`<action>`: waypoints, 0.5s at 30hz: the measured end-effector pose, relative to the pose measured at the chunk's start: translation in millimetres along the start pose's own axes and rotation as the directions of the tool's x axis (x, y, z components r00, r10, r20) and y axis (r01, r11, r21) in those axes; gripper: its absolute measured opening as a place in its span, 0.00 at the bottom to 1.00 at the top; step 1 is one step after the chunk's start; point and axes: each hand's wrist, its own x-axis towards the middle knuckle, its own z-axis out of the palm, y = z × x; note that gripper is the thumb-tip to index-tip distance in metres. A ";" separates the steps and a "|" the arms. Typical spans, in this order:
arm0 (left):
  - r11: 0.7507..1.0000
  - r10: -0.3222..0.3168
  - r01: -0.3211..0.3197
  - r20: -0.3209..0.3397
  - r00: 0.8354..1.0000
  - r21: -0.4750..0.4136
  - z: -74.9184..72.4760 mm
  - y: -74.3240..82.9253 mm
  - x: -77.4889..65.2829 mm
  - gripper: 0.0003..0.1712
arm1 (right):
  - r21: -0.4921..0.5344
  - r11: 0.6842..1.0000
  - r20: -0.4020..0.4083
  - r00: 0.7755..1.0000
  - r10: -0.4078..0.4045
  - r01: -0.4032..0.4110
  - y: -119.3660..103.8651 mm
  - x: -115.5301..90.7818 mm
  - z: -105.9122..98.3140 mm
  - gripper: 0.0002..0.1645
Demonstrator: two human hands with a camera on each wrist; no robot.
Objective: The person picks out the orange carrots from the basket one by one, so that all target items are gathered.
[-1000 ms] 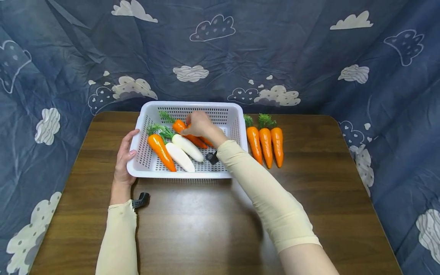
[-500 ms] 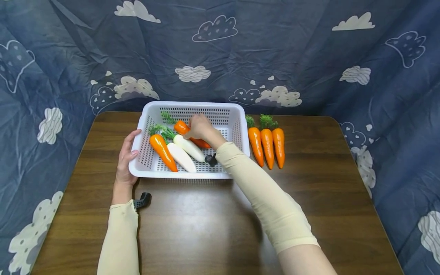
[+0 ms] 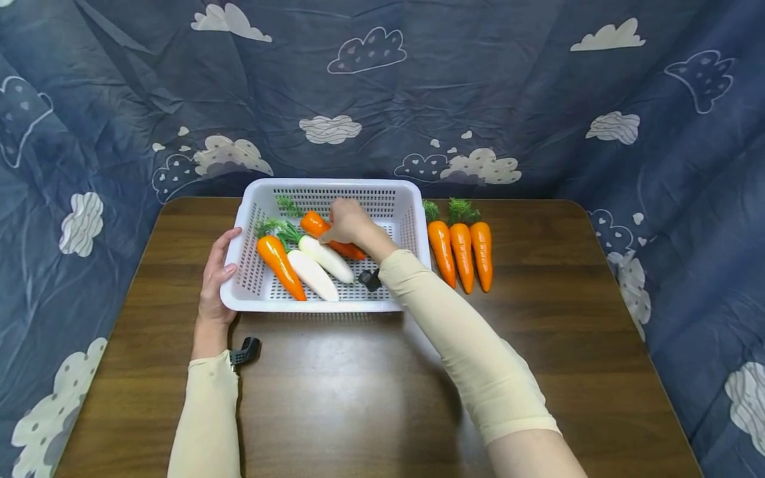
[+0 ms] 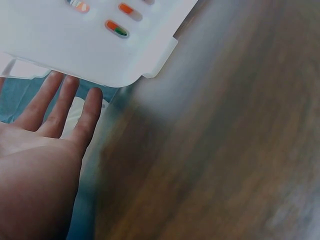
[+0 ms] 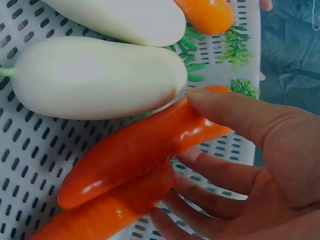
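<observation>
A white perforated plastic basket (image 3: 325, 305) holds several carrots and two white radishes. My right hand (image 3: 352, 222) reaches down into it. Thumb and index finger pinch a red-orange carrot (image 5: 135, 145) near its leafy end. A second carrot (image 5: 115, 205) lies alongside, close to the other fingers. The two white radishes, a nearer one (image 3: 312, 275) and a farther one (image 3: 327, 257), lie side by side, with another carrot (image 3: 281, 267) at their left. My left hand (image 3: 215, 279) rests its straight fingers against the basket's left side. The left wrist view shows those fingers at the basket's edge.
Three carrots with green tops stand in a row right of the basket, the middle carrot (image 3: 462, 255) among them. Everything is on a brown wooden table (image 3: 335, 398). Behind hangs a blue cloth (image 3: 287, 79) with cloud prints.
My right hand has turned slightly inside the basket, and the carrot beyond it is now more hidden. The left hand and basket have stayed in place.
</observation>
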 end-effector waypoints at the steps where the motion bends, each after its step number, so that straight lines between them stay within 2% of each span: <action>1: 1.000 0.000 0.000 -0.001 1.000 -0.002 -0.1 0.2 -0.4 0.38 | 0.002 1.000 -0.009 1.000 0.000 0.000 -0.7 -1.5 -0.8 0.32; 7: 1.000 0.000 0.000 -0.003 1.000 0.000 0.6 0.8 -2.2 0.39 | 0.053 0.999 -0.035 0.999 -0.009 0.011 -2.1 -13.1 -11.3 0.26; 15: 1.000 0.008 -0.007 0.019 1.000 -0.021 2.3 0.7 -2.5 0.39 | 0.170 0.983 -0.128 0.991 -0.045 0.067 9.2 -38.3 -31.0 0.33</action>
